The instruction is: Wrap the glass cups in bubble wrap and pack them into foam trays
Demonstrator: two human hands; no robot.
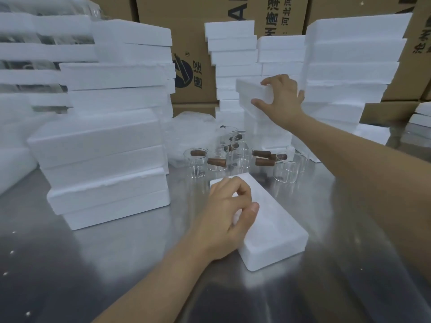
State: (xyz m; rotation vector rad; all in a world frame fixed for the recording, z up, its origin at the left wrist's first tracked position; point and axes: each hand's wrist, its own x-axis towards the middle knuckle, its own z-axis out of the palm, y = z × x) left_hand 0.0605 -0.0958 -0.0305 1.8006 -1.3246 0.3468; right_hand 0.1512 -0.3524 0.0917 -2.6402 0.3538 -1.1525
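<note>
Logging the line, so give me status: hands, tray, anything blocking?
Left hand on foam tray. Right hand grips upper foam piece. Glass cups unwrapped behind tray.
</note>
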